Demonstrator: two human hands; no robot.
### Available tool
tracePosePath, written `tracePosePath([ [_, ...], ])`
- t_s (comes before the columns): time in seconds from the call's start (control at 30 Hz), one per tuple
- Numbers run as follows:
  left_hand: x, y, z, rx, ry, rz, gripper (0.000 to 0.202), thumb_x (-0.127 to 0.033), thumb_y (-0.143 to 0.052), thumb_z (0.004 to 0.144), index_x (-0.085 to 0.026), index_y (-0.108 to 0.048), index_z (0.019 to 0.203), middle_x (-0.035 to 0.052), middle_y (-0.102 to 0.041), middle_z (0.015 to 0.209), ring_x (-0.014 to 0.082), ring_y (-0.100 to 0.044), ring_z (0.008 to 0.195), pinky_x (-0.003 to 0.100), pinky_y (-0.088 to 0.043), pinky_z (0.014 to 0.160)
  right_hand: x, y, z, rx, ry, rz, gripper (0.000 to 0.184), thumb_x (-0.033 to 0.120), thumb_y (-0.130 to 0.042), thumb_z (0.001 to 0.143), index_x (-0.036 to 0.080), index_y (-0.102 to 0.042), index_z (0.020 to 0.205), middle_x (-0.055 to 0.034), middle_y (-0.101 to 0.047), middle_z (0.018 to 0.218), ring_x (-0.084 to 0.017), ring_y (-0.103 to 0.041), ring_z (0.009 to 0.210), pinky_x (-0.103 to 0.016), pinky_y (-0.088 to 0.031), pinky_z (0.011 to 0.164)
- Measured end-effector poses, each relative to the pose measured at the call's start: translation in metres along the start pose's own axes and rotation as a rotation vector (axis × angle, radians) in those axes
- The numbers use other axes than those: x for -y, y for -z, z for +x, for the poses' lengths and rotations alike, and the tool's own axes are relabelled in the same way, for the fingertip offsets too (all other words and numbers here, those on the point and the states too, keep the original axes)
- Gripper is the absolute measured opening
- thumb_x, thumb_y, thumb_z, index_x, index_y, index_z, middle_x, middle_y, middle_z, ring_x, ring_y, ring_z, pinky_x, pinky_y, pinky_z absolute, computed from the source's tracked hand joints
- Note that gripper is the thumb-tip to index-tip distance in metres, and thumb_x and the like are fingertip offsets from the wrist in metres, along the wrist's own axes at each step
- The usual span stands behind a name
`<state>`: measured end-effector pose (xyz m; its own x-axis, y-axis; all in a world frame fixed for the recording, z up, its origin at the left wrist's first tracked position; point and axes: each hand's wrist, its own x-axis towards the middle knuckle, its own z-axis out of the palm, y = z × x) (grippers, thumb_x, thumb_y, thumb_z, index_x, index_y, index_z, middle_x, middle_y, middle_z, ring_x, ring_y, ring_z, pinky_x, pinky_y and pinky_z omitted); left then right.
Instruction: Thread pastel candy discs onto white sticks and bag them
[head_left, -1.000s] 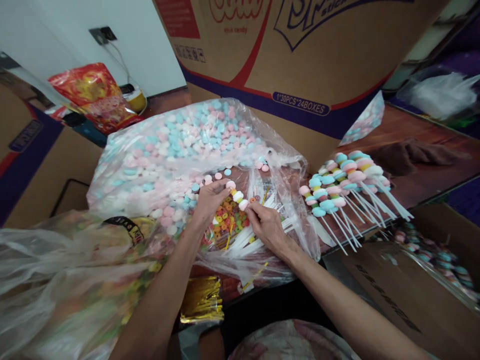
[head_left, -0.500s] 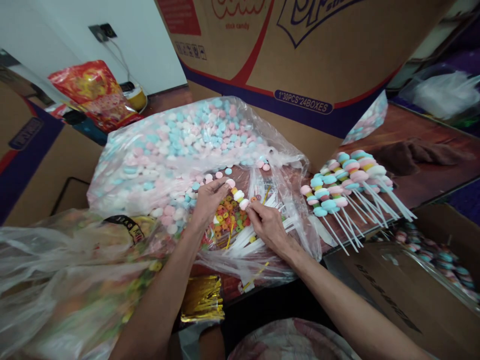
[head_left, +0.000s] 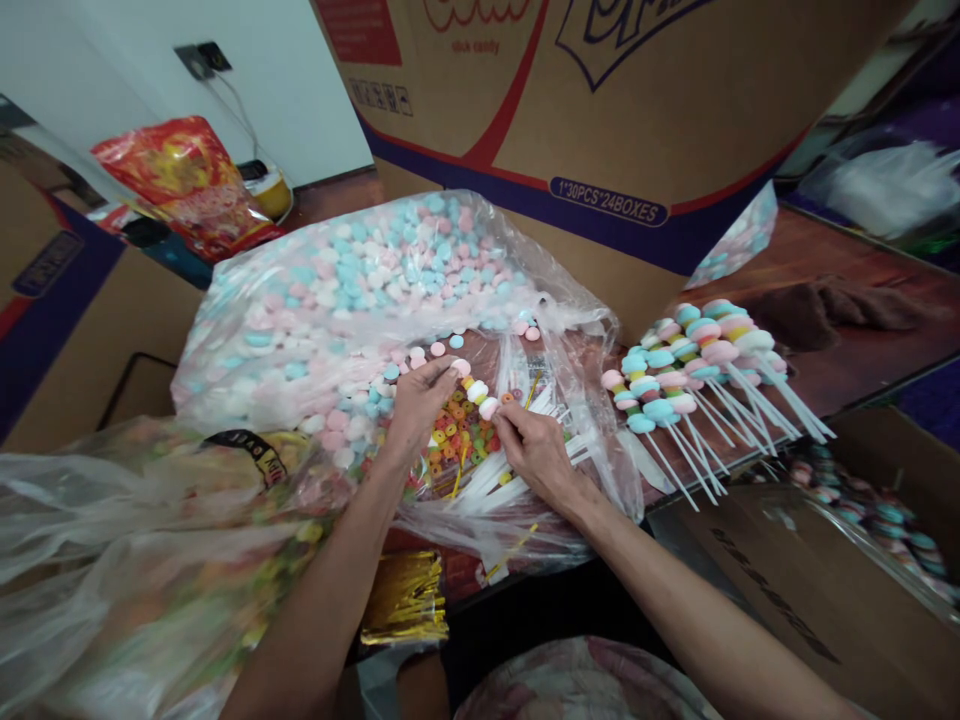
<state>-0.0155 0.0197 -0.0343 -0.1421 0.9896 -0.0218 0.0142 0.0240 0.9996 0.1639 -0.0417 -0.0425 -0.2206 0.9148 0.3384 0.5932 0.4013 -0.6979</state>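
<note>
Between my two hands is a candy skewer (head_left: pixel 478 391), strung with marshmallows and small gummy rings. My left hand (head_left: pixel 417 402) pinches the pink marshmallow (head_left: pixel 461 369) at its upper left end. At the lower right end my right hand (head_left: pixel 537 446) is closed on the skewer, close to a pale pink marshmallow; the stick itself is hidden in the fingers. Below the skewer lie loose gummy rings (head_left: pixel 448 445) in several colours and a heap of white sticks (head_left: pixel 486 492). Loose marshmallows (head_left: pixel 337 430) lie to the left of my left hand.
A big clear bag of pastel marshmallows (head_left: pixel 360 270) lies behind. Finished candy skewers (head_left: pixel 686 365) are piled at right, above an open carton (head_left: pixel 787 580) holding more. Gold twist ties (head_left: pixel 405 598) sit at the front edge. A large cardboard box (head_left: pixel 525 130) stands at the back.
</note>
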Motion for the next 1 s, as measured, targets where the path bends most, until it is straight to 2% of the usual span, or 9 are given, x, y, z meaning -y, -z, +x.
tracePosePath([
  [0.13,0.003,0.0,0.0,-0.011,0.033,-0.015,0.039,-0.044,-0.079,0.066,-0.017,-0.078,0.094,0.0003,-0.066,0.071,0.0126,-0.056,0.065,0.026,-0.045,0.064,0.0,0.0,0.0,0.004,0.002,0.018,0.024,0.02,-0.044,0.096,0.021,-0.058,0.077,0.0006,-0.058,0.065,-0.013,-0.048,0.053,-0.023,-0.034,0.058],
  [0.3,0.0,-0.001,-0.003,0.002,0.023,0.005,0.036,-0.041,-0.077,0.068,-0.017,-0.078,0.094,0.0001,-0.067,0.072,0.0097,-0.051,0.059,0.024,-0.041,0.058,0.0,0.0,0.0,0.01,-0.006,0.002,0.024,0.02,-0.043,0.096,0.021,-0.057,0.077,0.0007,-0.057,0.065,-0.013,-0.048,0.053,-0.023,-0.033,0.058],
  [0.57,-0.005,-0.004,-0.01,-0.003,-0.058,0.112,0.032,-0.038,-0.075,0.072,-0.018,-0.077,0.097,0.0055,-0.076,0.092,0.019,-0.066,0.083,0.03,-0.053,0.076,0.0,-0.001,0.0,-0.002,-0.004,-0.002,0.024,0.017,-0.043,0.095,0.021,-0.055,0.075,0.0012,-0.056,0.062,-0.012,-0.046,0.053,-0.024,-0.031,0.057],
  [0.77,-0.008,-0.01,-0.015,0.003,-0.101,0.155,0.027,-0.032,-0.071,0.076,-0.016,-0.077,0.097,0.0074,-0.077,0.101,0.0222,-0.069,0.094,0.035,-0.053,0.089,0.0,-0.002,-0.002,-0.005,0.001,-0.021,0.024,0.017,-0.042,0.095,0.021,-0.054,0.075,0.0011,-0.055,0.063,-0.012,-0.046,0.052,-0.024,-0.031,0.057],
  [1.0,-0.008,-0.015,-0.021,0.008,-0.18,0.376,0.027,-0.026,-0.06,0.084,-0.016,-0.076,0.104,0.0072,-0.076,0.109,0.0215,-0.07,0.101,0.037,-0.053,0.096,-0.001,-0.005,-0.003,-0.003,0.005,-0.07,0.021,0.017,-0.042,0.095,0.019,-0.058,0.082,0.001,-0.055,0.064,-0.013,-0.047,0.055,-0.024,-0.029,0.057],
])
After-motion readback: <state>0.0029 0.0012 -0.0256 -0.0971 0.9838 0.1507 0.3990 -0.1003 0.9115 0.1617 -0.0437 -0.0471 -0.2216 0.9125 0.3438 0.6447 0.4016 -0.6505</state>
